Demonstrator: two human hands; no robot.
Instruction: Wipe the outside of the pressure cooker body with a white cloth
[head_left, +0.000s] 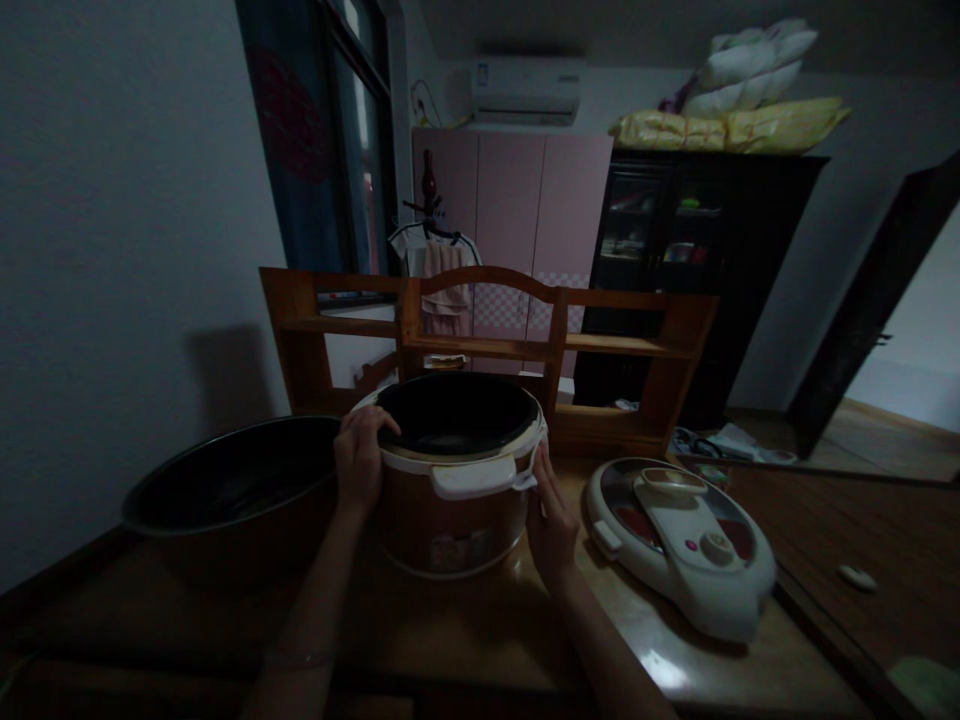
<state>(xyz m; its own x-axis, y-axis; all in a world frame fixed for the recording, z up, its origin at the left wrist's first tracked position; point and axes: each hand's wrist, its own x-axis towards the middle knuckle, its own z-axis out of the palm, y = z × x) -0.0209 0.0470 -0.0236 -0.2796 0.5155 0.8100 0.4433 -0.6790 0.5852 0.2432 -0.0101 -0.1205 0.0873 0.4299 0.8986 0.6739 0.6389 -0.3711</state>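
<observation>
One dark pot (pixel 244 538) stands left; beside it, the left hand (pixel 361 458) clamps the left rim of the cooker body (pixel 450 515) (round, no long axis), set between both hands; the right hand (pixel 553 520) touches its right side, grip unclear, left of the lid (pixel 679 548).

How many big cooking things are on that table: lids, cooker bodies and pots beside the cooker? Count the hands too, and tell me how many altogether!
Lids: 1, the cream-coloured lid on the right
Cooker bodies: 1, the cooker body in the middle
Pots: 1, the wide dark pot
Hands: 2, left hand and right hand
Total: 5
</observation>
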